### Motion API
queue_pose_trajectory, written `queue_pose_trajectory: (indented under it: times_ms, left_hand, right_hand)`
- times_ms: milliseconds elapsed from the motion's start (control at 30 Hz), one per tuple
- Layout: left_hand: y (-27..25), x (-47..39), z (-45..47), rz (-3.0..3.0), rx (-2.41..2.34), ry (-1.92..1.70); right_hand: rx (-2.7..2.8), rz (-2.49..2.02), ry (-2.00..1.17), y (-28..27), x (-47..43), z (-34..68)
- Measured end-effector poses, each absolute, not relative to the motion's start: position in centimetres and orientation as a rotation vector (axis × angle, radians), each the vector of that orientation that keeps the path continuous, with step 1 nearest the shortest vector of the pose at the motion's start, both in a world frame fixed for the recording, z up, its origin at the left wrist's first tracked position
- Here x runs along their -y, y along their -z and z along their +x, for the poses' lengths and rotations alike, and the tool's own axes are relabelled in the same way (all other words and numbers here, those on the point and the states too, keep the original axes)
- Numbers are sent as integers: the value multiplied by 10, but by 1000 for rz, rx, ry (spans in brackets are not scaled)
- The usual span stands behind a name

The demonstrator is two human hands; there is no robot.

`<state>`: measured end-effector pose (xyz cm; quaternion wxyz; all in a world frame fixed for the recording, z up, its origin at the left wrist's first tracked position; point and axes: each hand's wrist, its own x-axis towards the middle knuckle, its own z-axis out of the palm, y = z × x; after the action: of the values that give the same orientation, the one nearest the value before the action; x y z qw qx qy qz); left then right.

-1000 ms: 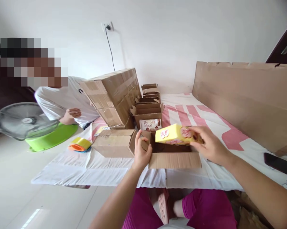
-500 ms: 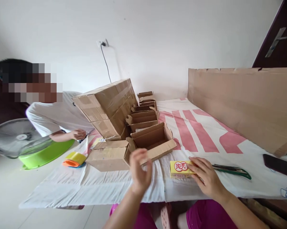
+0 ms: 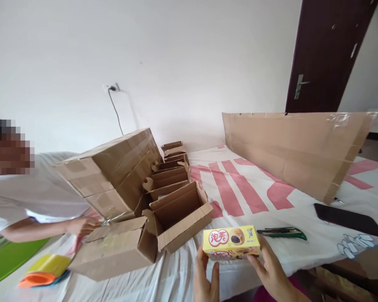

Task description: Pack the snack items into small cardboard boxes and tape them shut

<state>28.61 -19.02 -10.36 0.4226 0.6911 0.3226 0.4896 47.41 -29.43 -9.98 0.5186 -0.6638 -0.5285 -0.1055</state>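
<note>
A small yellow snack box (image 3: pixel 231 240) with red lettering and a picture of a filled puff is held between my two hands near the table's front edge. My left hand (image 3: pixel 207 274) grips its left end from below, thumb in front. My right hand (image 3: pixel 272 268) has its fingers around the right end. Just behind the right hand lies a green-handled box cutter (image 3: pixel 283 233). To the left of the snack box, an open cardboard box (image 3: pixel 184 214) shows its bare inside.
Several open cartons (image 3: pixel 170 178) run back in a row beside stacked taped cartons (image 3: pixel 113 172). Another carton (image 3: pixel 113 247) lies front left near folded coloured cloths (image 3: pixel 45 270). A cardboard panel (image 3: pixel 292 151) stands at right, a phone (image 3: pixel 349 219) before it. A person's hand (image 3: pixel 83 225) is at left.
My left hand has come across from the open carton to the snack box. The box now sits between both hands, its front turned more toward me. My view has swung right.
</note>
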Motion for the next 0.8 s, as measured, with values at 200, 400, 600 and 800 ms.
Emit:
queue_pose_trajectory:
  times_ms: [200, 400, 600, 800]
  left_hand:
    - [-54, 144, 323, 2062, -321, -1353]
    - [-99, 89, 391, 2097, -614, -1190]
    - [20, 154, 343, 2365, -288, -1120]
    - [108, 126, 316, 1545, -1045, -966]
  right_hand:
    - [1189, -1319, 251, -41, 247, 527]
    - [946, -1284, -229, -66, 156, 583]
    - [796, -1256, -453, 35, 173, 576]
    - [582, -1396, -455, 114, 158, 557]
